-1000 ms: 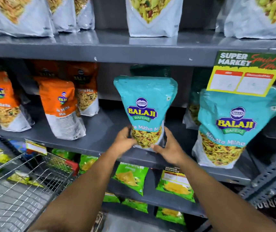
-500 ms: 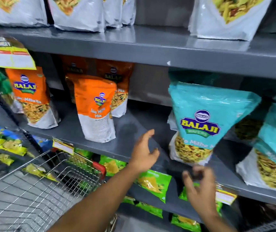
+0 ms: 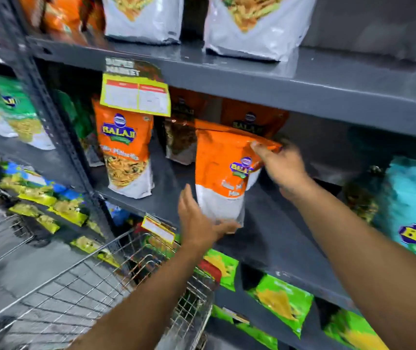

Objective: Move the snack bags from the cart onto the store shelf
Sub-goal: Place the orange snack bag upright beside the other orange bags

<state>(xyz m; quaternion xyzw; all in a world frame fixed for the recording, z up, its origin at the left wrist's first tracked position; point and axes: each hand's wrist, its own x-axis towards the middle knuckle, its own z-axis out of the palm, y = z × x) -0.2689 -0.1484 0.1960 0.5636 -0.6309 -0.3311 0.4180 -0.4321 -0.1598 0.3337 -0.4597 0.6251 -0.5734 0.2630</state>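
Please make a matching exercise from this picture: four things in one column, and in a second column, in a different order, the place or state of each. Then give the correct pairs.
Things
1. orange bag
2. teal bag
3. wire cart
4. yellow price sign

Places or states
A. hangs from the upper shelf edge
B. stands at the far right of the middle shelf
C. held by the left hand and the right hand
D. below the shelf, lower left

Pairs: 1-C, 2-B, 3-D, 4-A
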